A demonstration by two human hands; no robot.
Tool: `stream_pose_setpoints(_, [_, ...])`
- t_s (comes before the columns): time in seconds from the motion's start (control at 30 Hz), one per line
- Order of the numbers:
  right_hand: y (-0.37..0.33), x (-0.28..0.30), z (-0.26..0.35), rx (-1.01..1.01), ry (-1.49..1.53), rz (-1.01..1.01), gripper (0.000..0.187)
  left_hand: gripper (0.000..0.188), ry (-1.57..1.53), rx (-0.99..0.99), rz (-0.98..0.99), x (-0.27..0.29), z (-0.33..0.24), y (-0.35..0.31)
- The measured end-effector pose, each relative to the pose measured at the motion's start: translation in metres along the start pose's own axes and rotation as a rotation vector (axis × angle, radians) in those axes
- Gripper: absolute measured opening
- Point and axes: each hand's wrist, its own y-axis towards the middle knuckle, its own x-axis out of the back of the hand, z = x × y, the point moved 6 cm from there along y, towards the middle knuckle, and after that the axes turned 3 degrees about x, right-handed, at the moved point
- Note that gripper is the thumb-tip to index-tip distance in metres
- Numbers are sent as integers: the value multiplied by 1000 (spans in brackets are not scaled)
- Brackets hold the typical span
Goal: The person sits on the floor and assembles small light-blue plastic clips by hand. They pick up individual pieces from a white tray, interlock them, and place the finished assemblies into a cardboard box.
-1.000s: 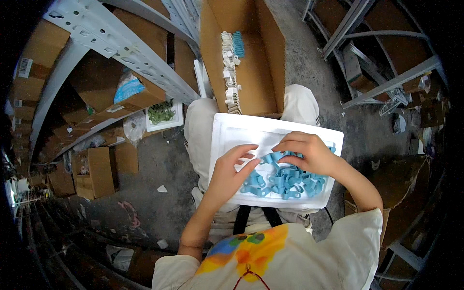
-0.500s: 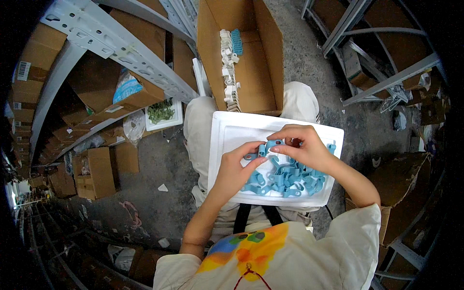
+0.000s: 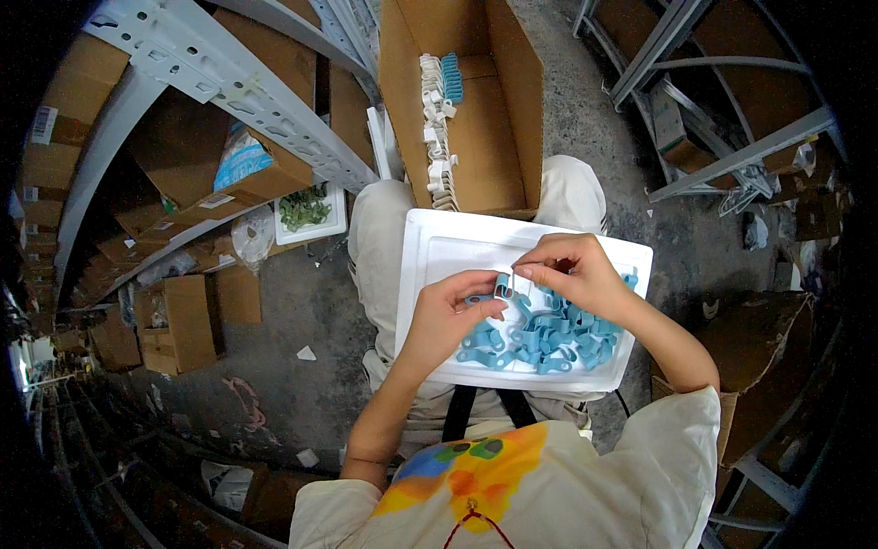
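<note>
Both hands are close together over a white foam tray [image 3: 418,302] that rests across my lap. My left hand [image 3: 448,311] pinches a blue plastic pipe clip [image 3: 503,286] between thumb and fingers, its loop turned upward. Just to the right, my right hand [image 3: 576,270] has thumb and forefinger pressed together near that clip; what they hold, if anything, is too small to make out. Beneath the hands, many loose blue clips [image 3: 549,339] lie heaped in the tray's near and right part.
Beyond the tray stands an open cardboard box [image 3: 494,137] with a row of white clips [image 3: 434,137] and a short row of blue clips [image 3: 452,78] along its left side. Metal shelving [image 3: 238,82] rises at left. A smaller tray of green pieces [image 3: 337,220] sits near my knee.
My right fingers have drawn slightly away from the blue part they were touching and closed into a pinch. The clip in my left hand has turned, showing its loop.
</note>
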Motion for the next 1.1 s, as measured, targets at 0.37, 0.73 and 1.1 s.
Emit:
stream_pose_setpoints(0.37, [5, -13, 1, -186, 272, 144, 20, 33, -89, -97, -121, 5, -9, -3])
stream_pose_setpoints(0.73, [-8, -26, -7, -501, 982, 261, 17, 32, -149, -94, -95, 7, -9, -5])
stream_pose_setpoints(1.1, [-7, -2, -5, -212, 721, 65, 9, 32, -229, -122, -134, 12, -15, -5])
